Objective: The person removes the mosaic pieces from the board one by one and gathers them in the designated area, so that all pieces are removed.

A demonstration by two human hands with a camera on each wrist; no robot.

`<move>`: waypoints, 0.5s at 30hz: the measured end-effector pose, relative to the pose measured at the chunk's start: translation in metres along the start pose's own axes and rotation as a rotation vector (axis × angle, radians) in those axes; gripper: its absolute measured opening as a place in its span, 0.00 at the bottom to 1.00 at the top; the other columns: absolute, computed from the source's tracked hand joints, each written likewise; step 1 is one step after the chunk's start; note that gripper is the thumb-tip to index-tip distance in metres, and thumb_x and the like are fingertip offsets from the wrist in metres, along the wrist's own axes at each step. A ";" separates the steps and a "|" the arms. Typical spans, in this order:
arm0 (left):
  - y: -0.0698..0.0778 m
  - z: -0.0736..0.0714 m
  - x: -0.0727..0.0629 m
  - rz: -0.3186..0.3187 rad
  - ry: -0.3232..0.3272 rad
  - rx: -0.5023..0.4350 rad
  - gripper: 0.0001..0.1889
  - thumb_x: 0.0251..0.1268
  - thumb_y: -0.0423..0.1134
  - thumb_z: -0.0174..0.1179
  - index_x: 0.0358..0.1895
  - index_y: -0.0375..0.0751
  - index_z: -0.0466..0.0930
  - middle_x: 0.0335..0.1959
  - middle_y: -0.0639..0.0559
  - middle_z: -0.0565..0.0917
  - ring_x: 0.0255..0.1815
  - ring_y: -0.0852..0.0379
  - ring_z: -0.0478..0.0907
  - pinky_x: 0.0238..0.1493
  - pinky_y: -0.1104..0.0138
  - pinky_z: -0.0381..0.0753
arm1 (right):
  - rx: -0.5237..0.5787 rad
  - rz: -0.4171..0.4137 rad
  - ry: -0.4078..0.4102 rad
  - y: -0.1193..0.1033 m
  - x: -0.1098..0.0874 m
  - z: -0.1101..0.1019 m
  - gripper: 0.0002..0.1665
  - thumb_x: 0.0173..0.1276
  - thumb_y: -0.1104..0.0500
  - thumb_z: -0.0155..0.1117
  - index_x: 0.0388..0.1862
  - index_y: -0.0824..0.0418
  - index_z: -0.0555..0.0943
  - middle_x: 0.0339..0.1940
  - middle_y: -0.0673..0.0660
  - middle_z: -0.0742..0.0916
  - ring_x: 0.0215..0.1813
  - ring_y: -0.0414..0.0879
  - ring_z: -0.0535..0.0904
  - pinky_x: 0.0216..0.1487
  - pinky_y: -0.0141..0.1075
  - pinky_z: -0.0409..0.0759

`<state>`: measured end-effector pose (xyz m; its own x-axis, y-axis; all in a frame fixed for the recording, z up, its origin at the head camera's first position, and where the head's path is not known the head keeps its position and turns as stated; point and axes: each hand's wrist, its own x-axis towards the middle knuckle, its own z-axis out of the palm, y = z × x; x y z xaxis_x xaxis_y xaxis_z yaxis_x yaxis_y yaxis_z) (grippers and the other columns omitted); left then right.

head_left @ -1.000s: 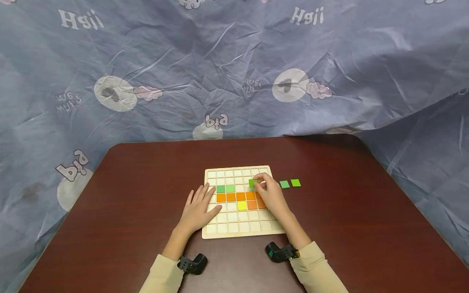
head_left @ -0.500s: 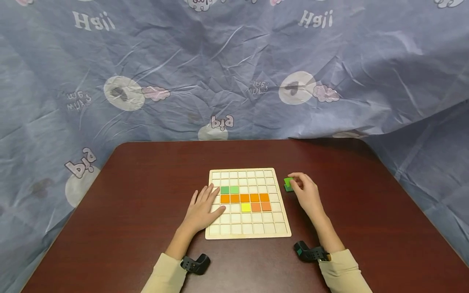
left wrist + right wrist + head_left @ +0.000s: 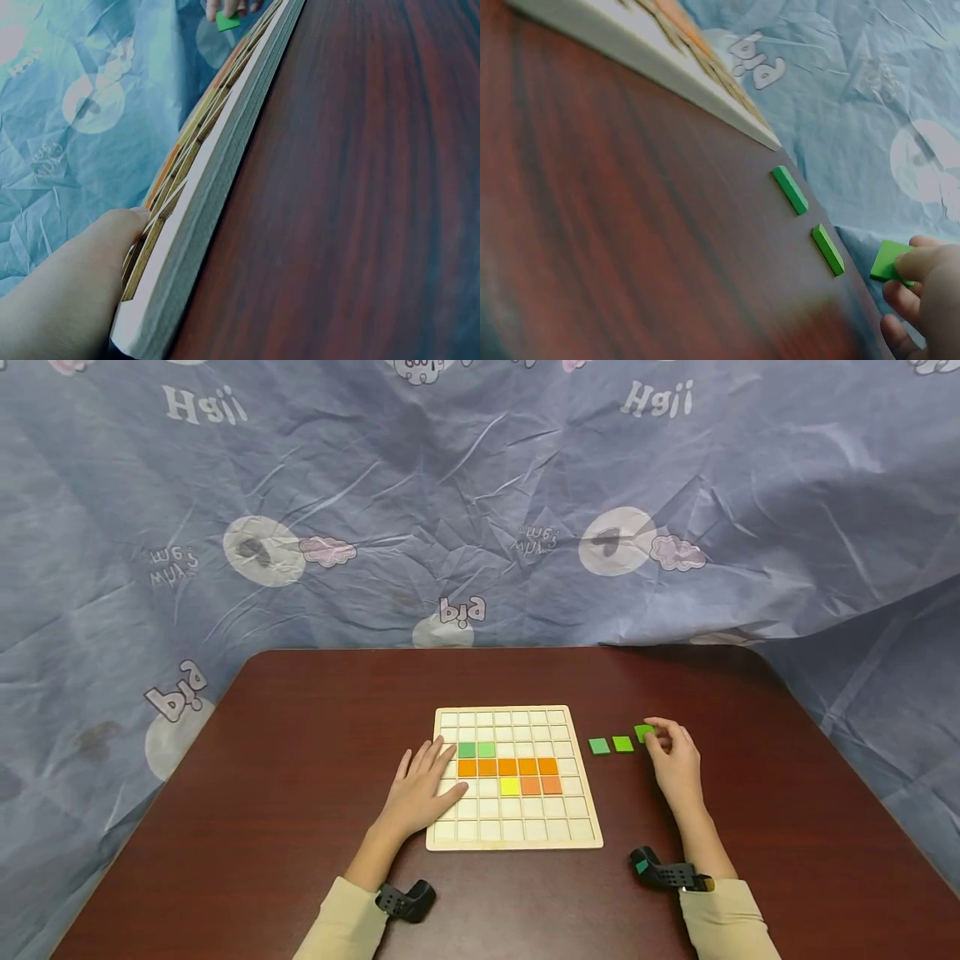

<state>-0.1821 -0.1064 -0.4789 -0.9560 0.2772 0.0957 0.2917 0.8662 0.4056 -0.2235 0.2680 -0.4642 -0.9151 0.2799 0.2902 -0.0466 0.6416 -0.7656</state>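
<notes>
My right hand [image 3: 678, 768] pinches a green square tile [image 3: 643, 733] between thumb and fingers, to the right of the board. In the right wrist view this tile [image 3: 886, 259] is tilted up at the fingertips. Two more tiles lie flat on the table between board and hand, a bluish-green tile [image 3: 599, 746] and a light green tile [image 3: 622, 744]. My left hand [image 3: 420, 789] rests with spread fingers on the left edge of the pale wooden grid board [image 3: 487, 831]. The left wrist view shows its thumb [image 3: 112, 232] against the board's edge.
On the board sit two green tiles [image 3: 476, 750], a row of several orange tiles [image 3: 507, 767], a yellow tile [image 3: 509, 787] and two lighter orange tiles [image 3: 541, 786]. A dark red-brown table [image 3: 315, 735] lies beneath. Patterned blue-grey cloth [image 3: 420, 510] hangs behind it.
My right hand has carried the pinched green tile rightward, from over the board past the two loose tiles. My left hand has stayed on the board's left edge. The head view has shifted slightly.
</notes>
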 end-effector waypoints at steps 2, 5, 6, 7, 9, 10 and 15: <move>0.000 -0.001 0.000 -0.008 -0.006 0.009 0.36 0.62 0.63 0.43 0.71 0.51 0.52 0.73 0.50 0.50 0.74 0.49 0.45 0.72 0.50 0.38 | -0.002 0.019 0.000 0.005 0.001 -0.001 0.16 0.67 0.59 0.54 0.52 0.58 0.76 0.43 0.56 0.78 0.34 0.23 0.65 0.35 0.16 0.65; 0.001 -0.001 -0.001 -0.012 -0.006 0.012 0.36 0.62 0.63 0.43 0.71 0.51 0.52 0.73 0.50 0.50 0.74 0.50 0.45 0.72 0.50 0.38 | -0.011 0.036 -0.009 0.010 0.001 -0.002 0.16 0.65 0.60 0.56 0.52 0.59 0.76 0.44 0.58 0.78 0.33 0.23 0.64 0.34 0.14 0.64; 0.001 -0.001 -0.001 -0.008 -0.005 0.010 0.36 0.62 0.63 0.43 0.71 0.51 0.52 0.73 0.49 0.50 0.74 0.49 0.45 0.72 0.50 0.38 | -0.021 0.038 -0.013 0.011 0.002 -0.003 0.17 0.65 0.61 0.57 0.53 0.59 0.76 0.44 0.59 0.78 0.33 0.23 0.64 0.34 0.14 0.63; 0.001 -0.001 -0.001 -0.005 -0.005 0.011 0.36 0.62 0.63 0.43 0.71 0.51 0.52 0.73 0.49 0.50 0.74 0.49 0.45 0.72 0.50 0.38 | -0.031 0.040 -0.018 0.012 0.002 -0.004 0.17 0.65 0.61 0.57 0.53 0.59 0.75 0.44 0.59 0.77 0.33 0.24 0.64 0.34 0.14 0.63; 0.002 -0.001 0.000 -0.002 -0.008 0.010 0.36 0.63 0.63 0.42 0.71 0.51 0.51 0.74 0.49 0.50 0.74 0.49 0.45 0.72 0.50 0.38 | -0.059 0.037 -0.035 0.014 0.002 -0.005 0.18 0.64 0.62 0.57 0.54 0.60 0.75 0.44 0.59 0.77 0.35 0.28 0.65 0.34 0.15 0.63; 0.002 -0.001 0.000 -0.002 -0.010 0.010 0.36 0.63 0.63 0.42 0.71 0.51 0.51 0.74 0.49 0.50 0.74 0.49 0.45 0.72 0.50 0.38 | -0.077 0.030 -0.046 0.014 0.002 -0.006 0.18 0.65 0.61 0.57 0.54 0.60 0.74 0.45 0.60 0.77 0.36 0.31 0.67 0.34 0.16 0.64; 0.001 0.000 0.000 -0.009 -0.011 0.017 0.36 0.62 0.64 0.42 0.71 0.52 0.51 0.74 0.50 0.49 0.74 0.50 0.45 0.72 0.51 0.38 | -0.144 0.003 -0.090 0.013 0.001 -0.007 0.19 0.67 0.59 0.55 0.57 0.61 0.73 0.44 0.63 0.75 0.43 0.50 0.72 0.40 0.36 0.70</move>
<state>-0.1823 -0.1059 -0.4784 -0.9581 0.2743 0.0820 0.2841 0.8754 0.3910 -0.2223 0.2817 -0.4700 -0.9475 0.2212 0.2307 0.0083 0.7385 -0.6742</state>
